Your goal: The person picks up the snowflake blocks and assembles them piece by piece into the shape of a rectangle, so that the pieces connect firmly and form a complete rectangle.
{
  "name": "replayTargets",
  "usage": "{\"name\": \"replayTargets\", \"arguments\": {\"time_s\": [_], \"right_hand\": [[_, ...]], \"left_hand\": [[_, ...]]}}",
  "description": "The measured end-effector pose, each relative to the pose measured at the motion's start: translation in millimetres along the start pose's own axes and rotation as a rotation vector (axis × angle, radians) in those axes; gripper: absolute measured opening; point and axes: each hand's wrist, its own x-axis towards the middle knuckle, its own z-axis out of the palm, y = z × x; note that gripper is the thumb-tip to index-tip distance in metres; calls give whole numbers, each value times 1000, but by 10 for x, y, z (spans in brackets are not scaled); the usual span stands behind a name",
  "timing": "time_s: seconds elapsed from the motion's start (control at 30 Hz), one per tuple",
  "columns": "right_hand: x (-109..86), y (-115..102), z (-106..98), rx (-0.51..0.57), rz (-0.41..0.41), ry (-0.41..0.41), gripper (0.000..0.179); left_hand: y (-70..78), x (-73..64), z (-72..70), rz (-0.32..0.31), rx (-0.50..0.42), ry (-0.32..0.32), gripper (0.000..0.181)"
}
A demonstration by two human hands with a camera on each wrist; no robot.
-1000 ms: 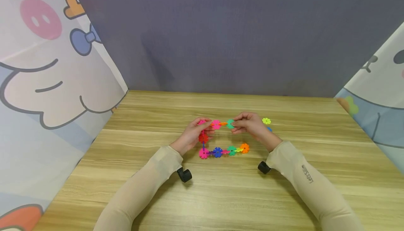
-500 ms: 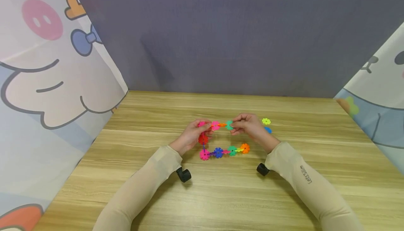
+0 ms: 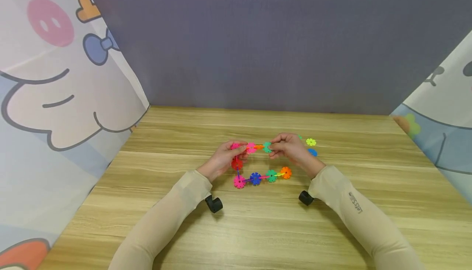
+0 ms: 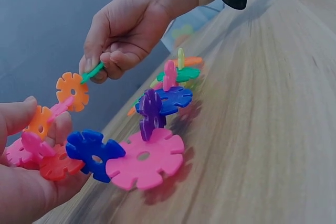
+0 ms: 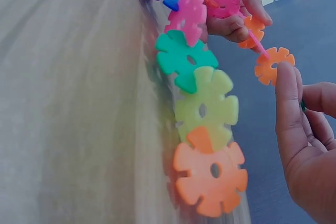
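Observation:
A chain of notched, flower-shaped interlocking plastic discs bends into a three-sided shape in the head view, with a pink disc (image 3: 239, 182) at its near left corner. My left hand (image 3: 223, 159) grips the far left part, around pink and orange discs (image 4: 38, 124). The right hand (image 3: 289, 149) pinches a green disc (image 4: 92, 73) at the far end, which meets another orange disc (image 4: 65, 88); fingers hide part of the green one. The near row ends at an orange disc (image 5: 210, 192) slotted to a yellow-green disc (image 5: 207, 98).
Beyond the right hand lie a loose yellow disc (image 3: 311, 142), a blue disc (image 3: 312, 152) and a partly hidden green disc (image 3: 299, 137). They rest on a wooden table (image 3: 236, 229). A grey panel (image 3: 258, 48) stands at the back, with printed cloth (image 3: 44, 89) at the sides.
Both hands and the far row have shifted slightly toward me, the right hand also a little left. The loose blue disc shows more, and a loose green one has come into view.

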Motion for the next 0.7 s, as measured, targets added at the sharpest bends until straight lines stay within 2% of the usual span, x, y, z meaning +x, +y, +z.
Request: {"name": "replayTargets", "arguments": {"time_s": [0.27,0.57,0.7], "right_hand": [[8,52,9,43,-10,-10,17],[3,36,60,27,10,43,15],[12,-8,50,14,5,64,18]], "left_hand": [[-17,-3,-21,-1,35,2,33],[9,-31,13,-6,24,39,33],[47,-50,29,-1,30,35,33]]}}
